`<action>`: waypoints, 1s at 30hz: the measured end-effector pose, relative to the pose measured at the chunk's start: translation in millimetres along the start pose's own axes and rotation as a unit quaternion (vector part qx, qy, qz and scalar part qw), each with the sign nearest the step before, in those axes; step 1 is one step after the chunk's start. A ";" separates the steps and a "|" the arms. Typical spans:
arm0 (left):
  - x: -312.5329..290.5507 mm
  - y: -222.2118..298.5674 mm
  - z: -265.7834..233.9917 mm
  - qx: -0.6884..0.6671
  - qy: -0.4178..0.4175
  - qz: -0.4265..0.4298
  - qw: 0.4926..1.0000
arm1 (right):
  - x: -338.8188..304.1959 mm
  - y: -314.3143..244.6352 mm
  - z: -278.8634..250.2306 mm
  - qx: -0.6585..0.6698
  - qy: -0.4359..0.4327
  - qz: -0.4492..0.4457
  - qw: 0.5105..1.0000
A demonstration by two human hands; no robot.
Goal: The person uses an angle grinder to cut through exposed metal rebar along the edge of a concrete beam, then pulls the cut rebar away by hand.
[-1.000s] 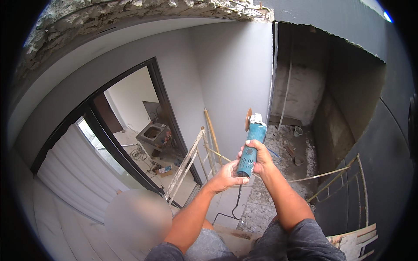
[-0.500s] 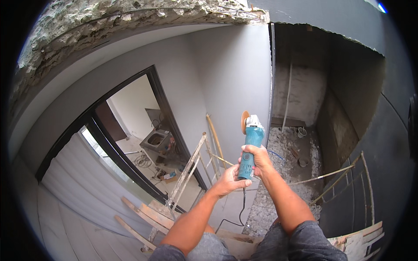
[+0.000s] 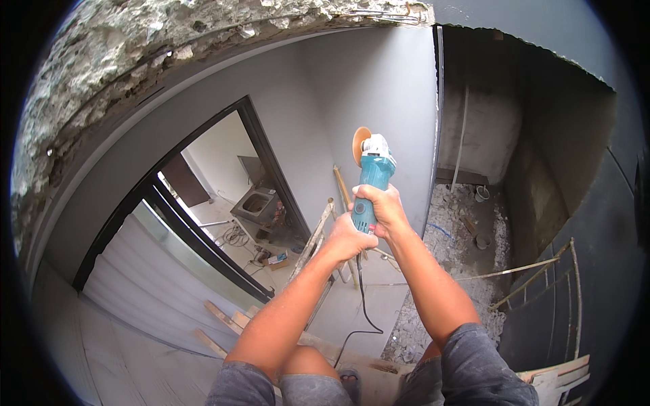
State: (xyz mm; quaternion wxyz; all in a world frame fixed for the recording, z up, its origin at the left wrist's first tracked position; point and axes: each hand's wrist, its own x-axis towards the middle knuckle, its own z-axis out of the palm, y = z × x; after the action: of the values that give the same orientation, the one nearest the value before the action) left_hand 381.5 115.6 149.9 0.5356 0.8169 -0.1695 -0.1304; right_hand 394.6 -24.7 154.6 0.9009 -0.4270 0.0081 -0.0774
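Note:
A teal angle grinder point(image 3: 375, 169) with a silver-white head is held out in front of me, head pointing up and away. On the left of its head sits an orange disc point(image 3: 361, 146). My right hand point(image 3: 382, 207) wraps round the middle of the body. Lower down, my left hand point(image 3: 349, 237) grips the rear end, its thumb across the bottom. A black cord point(image 3: 365, 308) hangs from the tool and curls down by my feet. Whether the disc is spinning I cannot tell.
Broken concrete edge point(image 3: 135, 54) with exposed rebar runs overhead at upper left. Scaffold frames point(image 3: 572, 298) stand to both sides, with wooden planks point(image 3: 220, 314) lower left. Rubble point(image 3: 467, 223) covers the floor below right. A black-framed doorway point(image 3: 254, 135) opens at left.
Both hands have raised the grinder up and slightly left, toward the broken concrete edge. My view has shifted, and one sandalled foot now shows. The grip looks the same.

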 end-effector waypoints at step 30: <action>157.3 364.9 -156.9 0.165 0.016 -0.168 0.972 | 198.6 -241.0 190.3 0.166 0.113 0.099 0.975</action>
State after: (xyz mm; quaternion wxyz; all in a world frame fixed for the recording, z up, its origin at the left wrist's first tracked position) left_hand 536.3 45.9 541.9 0.3665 0.9128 -0.0404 -0.1757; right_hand 574.2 -57.8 471.4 0.9556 -0.2571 0.1394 -0.0356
